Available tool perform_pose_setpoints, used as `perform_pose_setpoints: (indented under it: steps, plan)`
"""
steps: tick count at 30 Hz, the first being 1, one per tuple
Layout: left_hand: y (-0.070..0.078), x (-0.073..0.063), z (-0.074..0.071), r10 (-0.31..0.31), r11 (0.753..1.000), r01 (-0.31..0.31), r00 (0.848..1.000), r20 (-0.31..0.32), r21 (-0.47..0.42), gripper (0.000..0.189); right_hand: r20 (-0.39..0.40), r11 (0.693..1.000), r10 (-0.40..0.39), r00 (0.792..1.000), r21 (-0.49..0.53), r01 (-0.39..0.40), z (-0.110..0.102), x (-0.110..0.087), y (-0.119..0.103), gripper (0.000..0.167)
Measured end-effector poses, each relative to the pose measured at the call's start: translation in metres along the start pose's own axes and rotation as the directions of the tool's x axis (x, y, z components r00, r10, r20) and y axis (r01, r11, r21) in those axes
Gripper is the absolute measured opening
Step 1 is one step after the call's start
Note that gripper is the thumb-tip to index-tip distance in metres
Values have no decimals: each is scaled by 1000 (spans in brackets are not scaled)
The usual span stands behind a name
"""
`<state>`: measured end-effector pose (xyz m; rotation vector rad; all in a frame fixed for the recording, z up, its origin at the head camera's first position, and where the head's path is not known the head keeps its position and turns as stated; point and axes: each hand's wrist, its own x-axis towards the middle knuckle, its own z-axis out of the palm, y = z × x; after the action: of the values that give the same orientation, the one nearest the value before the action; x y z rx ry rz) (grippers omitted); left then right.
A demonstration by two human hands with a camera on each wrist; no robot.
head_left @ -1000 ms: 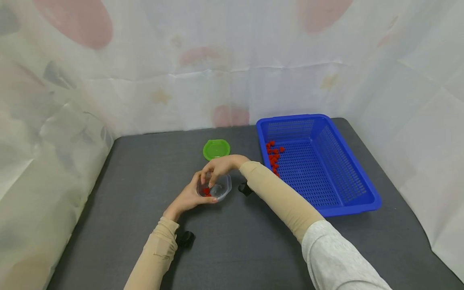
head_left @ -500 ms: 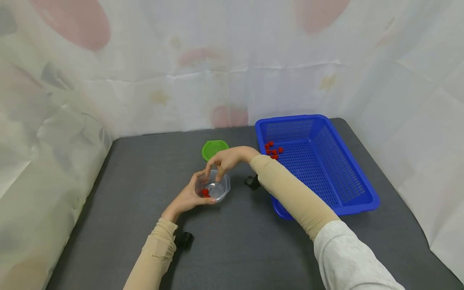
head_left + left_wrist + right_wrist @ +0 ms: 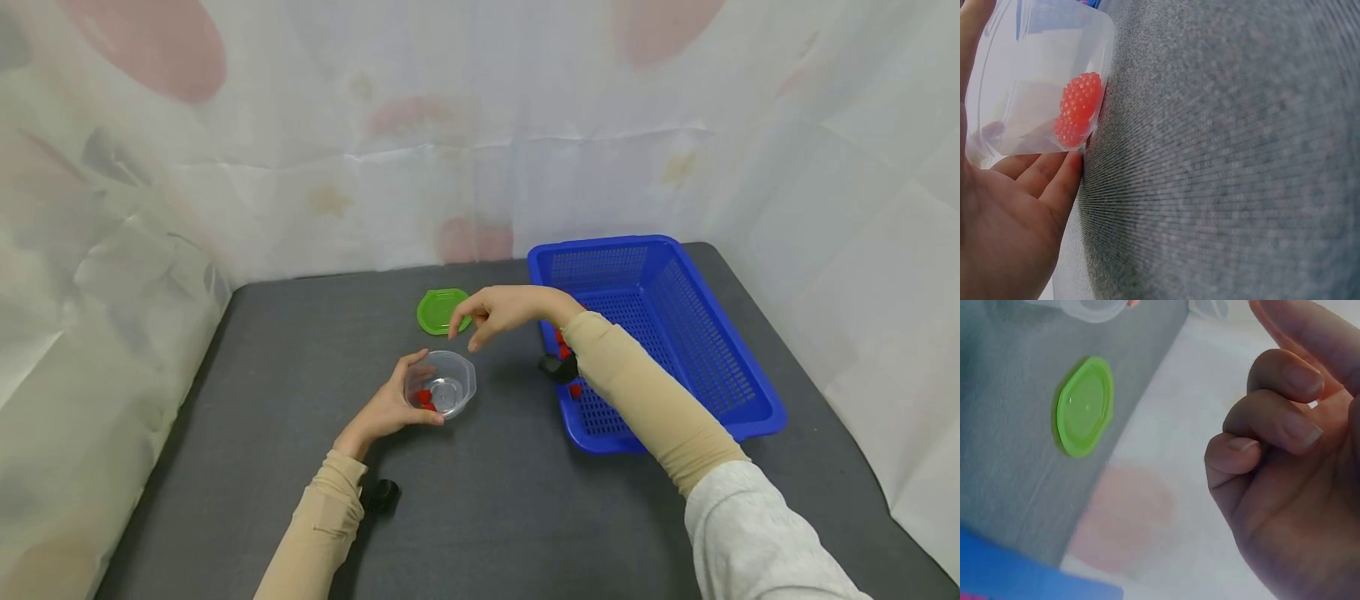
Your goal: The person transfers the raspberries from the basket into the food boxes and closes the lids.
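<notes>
My left hand (image 3: 386, 412) holds a small clear plastic container (image 3: 461, 385) by its side, thumb at the near edge and fingers round the far side. Two red raspberries (image 3: 1081, 100) lie together at the bottom of it, seen through the wall in the left wrist view. Up and to the right of the container, my right hand (image 3: 513, 308) hovers with nothing in it, thumb and index finger apart and the other fingers loosely bent. A green lid (image 3: 435, 312) lies flat on the table behind the container, partly overlapped by the right fingertips in the head view.
A blue perforated basket (image 3: 750, 392) stands on the right side of the dark grey table (image 3: 480, 508). Several raspberries (image 3: 564, 350) lie along its left side, partly hidden by the right forearm. A patterned white curtain (image 3: 330, 108) surrounds the table at the back and sides.
My right hand has lifted away from over the container and moved right and back towards the basket. The left hand keeps its hold on the container.
</notes>
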<state>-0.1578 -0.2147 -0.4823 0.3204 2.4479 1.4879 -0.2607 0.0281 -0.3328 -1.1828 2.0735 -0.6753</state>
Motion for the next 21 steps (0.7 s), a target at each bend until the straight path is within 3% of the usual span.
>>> perform_pose_setpoints:
  steps: [7,13,21]
  plan:
    - [-4,-1,-1,42,999,-42,999,-3,3,111,-84,999,29,996,29,-27,-5,-28,10,29]
    - [-3,-2,-1,37,999,-37,999,-5,-1,108,-145,995,79,986,70,-70,-8,-59,26,28]
    - [1,-3,-3,7,1000,-7,1000,-4,16,106,-185,969,116,976,238,-70,-4,-86,57,27]
